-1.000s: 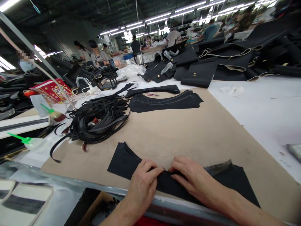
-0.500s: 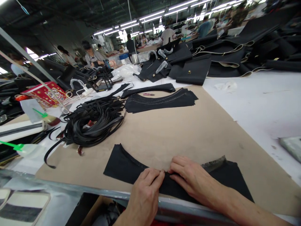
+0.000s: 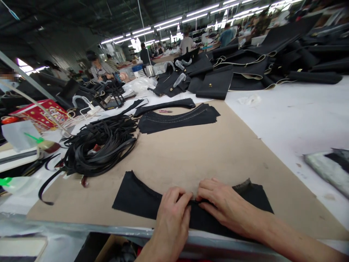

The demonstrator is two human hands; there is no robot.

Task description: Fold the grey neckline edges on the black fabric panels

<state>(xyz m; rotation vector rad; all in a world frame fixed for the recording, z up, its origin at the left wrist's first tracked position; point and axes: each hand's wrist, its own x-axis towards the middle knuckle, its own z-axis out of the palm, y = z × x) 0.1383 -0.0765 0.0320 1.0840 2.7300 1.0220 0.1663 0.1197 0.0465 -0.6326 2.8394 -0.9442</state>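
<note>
A curved black leather-like piece (image 3: 136, 199) lies along the front of the table, its concave edge facing away from me. My left hand (image 3: 173, 213) pinches the middle of that edge between thumb and fingers. Close beside it, my right hand (image 3: 218, 198) grips the same edge, fingertips bent over it. Left of my hands the rim looks folded over in a narrow strip. To the right, a greyish, notched flap (image 3: 242, 186) still stands up along the edge. The stretch under my fingers is hidden.
Beyond lie a stack of curved black pieces (image 3: 177, 120) and small red snips (image 3: 165, 111). Coiled black straps (image 3: 103, 145) sit at left, near green-tipped glue bottles (image 3: 49, 146). Black bag parts (image 3: 215, 82) pile up at the back. A beige board (image 3: 234, 153) covers the table. People work beyond.
Both hands have shifted slightly rightward along the curved edge, still pinching it. Less of the raised flap shows beside my right hand. The whole view has moved a little.
</note>
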